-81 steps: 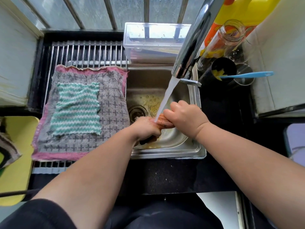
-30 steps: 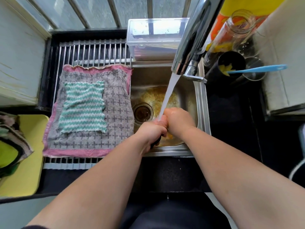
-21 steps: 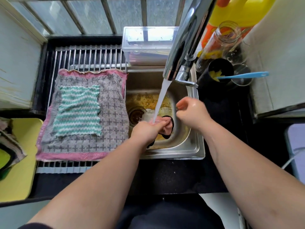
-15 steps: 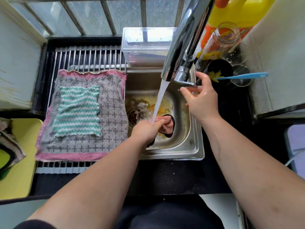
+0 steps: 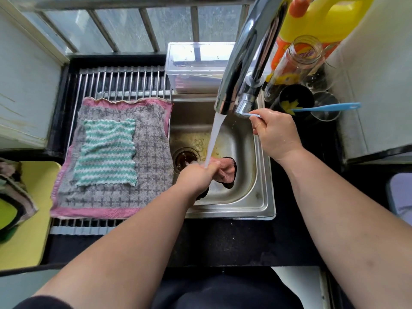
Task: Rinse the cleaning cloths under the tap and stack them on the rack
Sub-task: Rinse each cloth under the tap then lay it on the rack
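Two hands apart: left hand (image 5: 196, 177) around pink cloth (image 5: 225, 171), right hand (image 5: 276, 130) around tap lever (image 5: 244, 113), glass jar (image 5: 297, 60) just behind.

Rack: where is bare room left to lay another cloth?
Bare bars show on the rack behind the grey towel, left of the clear box, plus a thin strip in front. Right of the sink, a jar and yellow bottle crowd together.

One grey cloth (image 5: 153, 157), one green striped cloth (image 5: 107, 152), one pink cloth (image 5: 225, 171), two hands, the left hand (image 5: 196, 177), the right hand (image 5: 275, 132), one tap (image 5: 243, 63), one sink (image 5: 265, 197), one wire rack (image 5: 124, 81), one clear box (image 5: 196, 70), one yellow bottle (image 5: 323, 18), one glass jar (image 5: 296, 61)
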